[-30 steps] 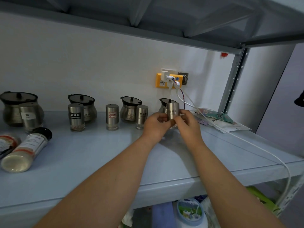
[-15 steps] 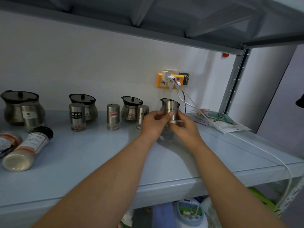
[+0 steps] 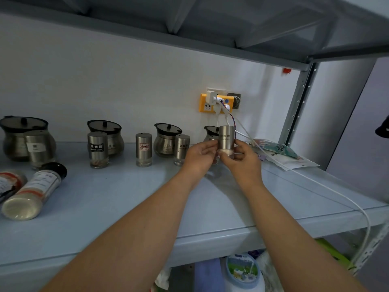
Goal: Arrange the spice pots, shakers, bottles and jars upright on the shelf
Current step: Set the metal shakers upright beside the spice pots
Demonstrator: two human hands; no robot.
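Lifted a little higher than a second ago, the steel shaker (image 3: 226, 138) is pinched upright between left hand (image 3: 200, 155) and right hand (image 3: 242, 160) above the shelf (image 3: 210, 207) — four pots and four shakers stand, while two bottles (image 3: 31, 190) lie flat at left.

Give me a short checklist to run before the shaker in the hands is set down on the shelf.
1. Shaker upright: ok.
2. Held by both the left hand and the right hand: ok.
3. Bare shelf below the hands: ok.
4. Clear of the pot behind: cannot tell.
5. White cable away from the landing spot: ok.
6. Bottle at left upright: not ok, it lies on its side.
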